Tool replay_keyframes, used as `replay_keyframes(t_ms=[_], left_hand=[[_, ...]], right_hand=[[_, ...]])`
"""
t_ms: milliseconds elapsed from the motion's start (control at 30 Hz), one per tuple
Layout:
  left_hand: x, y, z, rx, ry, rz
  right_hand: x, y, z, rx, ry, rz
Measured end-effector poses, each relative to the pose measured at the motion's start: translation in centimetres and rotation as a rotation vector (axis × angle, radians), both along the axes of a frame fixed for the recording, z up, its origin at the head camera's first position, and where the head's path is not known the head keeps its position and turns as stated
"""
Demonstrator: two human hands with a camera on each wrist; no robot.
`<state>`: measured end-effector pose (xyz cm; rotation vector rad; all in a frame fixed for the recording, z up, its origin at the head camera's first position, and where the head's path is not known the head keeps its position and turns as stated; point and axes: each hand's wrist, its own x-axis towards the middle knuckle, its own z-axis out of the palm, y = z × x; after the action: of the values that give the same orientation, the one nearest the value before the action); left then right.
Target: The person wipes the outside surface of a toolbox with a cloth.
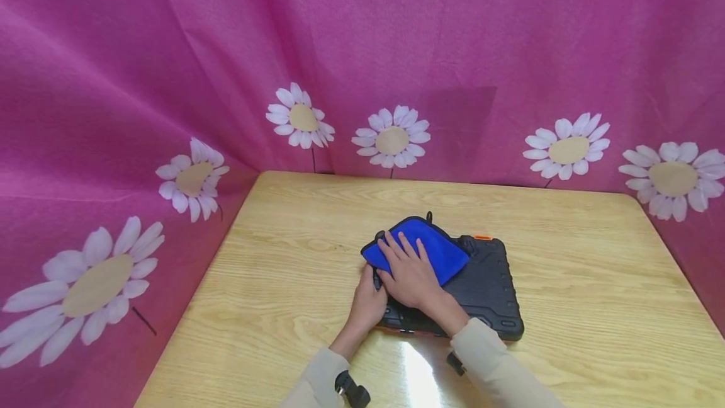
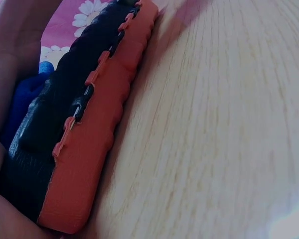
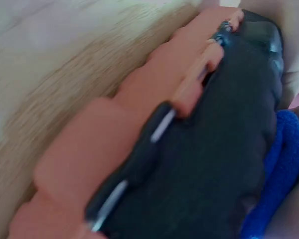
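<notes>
A black hard plastic case [image 1: 489,288] with an orange lower half [image 2: 84,174] lies flat on the table. Over its left part is spread a blue cloth [image 1: 444,257] with black edging and a small loop at the far side. My right hand [image 1: 413,279] rests on the cloth, fingers straight and spread, pressing it against the lid. At the near left corner, my left hand [image 1: 368,301] holds the case by its side. The right wrist view shows a fold of the blue cloth [image 3: 286,142] beside the case's black upper half [image 3: 209,149]; what is inside the case is hidden.
The light wooden table [image 1: 272,269] carries the case near its middle. A pink curtain [image 1: 362,30] with white daisies closes off the back and sides. Bright light reflects off the table's front part. Dark straps [image 1: 351,389] sit around both sleeves.
</notes>
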<state>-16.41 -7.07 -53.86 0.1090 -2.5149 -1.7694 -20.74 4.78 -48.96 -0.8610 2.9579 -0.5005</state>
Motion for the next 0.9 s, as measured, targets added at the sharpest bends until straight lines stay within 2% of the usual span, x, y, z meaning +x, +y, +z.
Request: replay_keyframes(t_ms=[167, 433, 600, 900], left_hand=[[0.0, -0.1, 0.0, 0.012, -0.005, -0.011], [0.1, -0.2, 0.1, 0.023, -0.021, -0.036], [0.1, -0.2, 0.2, 0.030, -0.016, -0.028], [0.1, -0.1, 0.1, 0.036, -0.027, -0.020]], right_hand=[[-0.1, 0.2, -0.2, 0.058, 0.014, 0.018], [-0.1, 0.7, -0.5, 0.079, 0.036, 0.026], [-0.3, 0.9, -0.7, 0.058, 0.051, 0.037], [-0.4, 1.6, -0.7, 0.100, 0.030, 0.048]])
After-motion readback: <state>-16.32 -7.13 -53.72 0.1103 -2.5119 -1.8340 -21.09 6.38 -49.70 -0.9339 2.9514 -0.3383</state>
